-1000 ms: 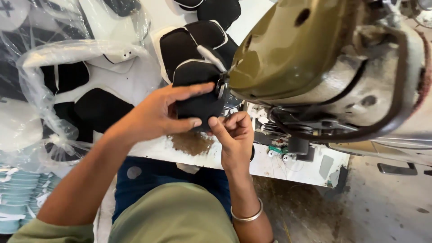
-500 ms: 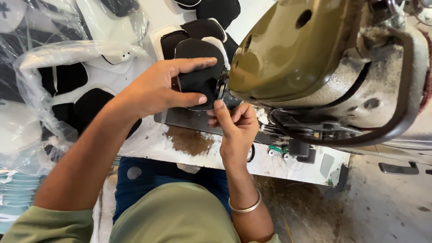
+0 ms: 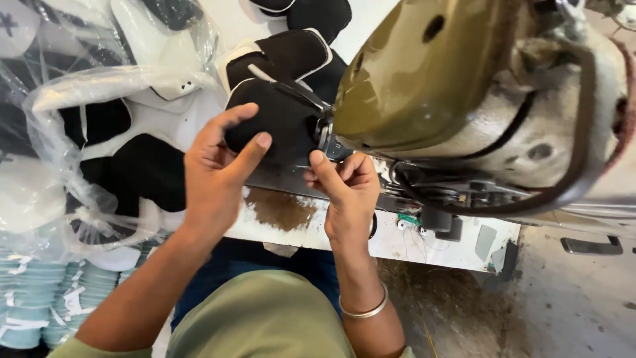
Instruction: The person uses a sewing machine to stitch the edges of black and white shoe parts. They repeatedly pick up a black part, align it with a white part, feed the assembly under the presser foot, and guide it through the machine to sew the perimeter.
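Note:
A black fabric shoe-upper piece [image 3: 275, 116] with white edging lies under the head of an olive-green sewing machine [image 3: 457, 99]. My left hand [image 3: 215, 169] rests on the piece's near edge, thumb and fingers pinching it. My right hand [image 3: 344, 185] sits just right of it by the needle area, fingers curled on the piece's lower corner. A metal bangle [image 3: 363, 310] circles my right wrist.
More black-and-white upper pieces [image 3: 298, 40] lie behind the machine. Clear plastic bags [image 3: 99, 132] of similar pieces fill the left side. Stacks of pale blue-green parts [image 3: 40, 298] sit lower left. The white table edge [image 3: 424, 242] is stained; dusty floor lies at right.
Both hands have moved with the black piece away from me, up toward the machine head. The left fingers have shifted from lying flat over the piece to pinching its near edge.

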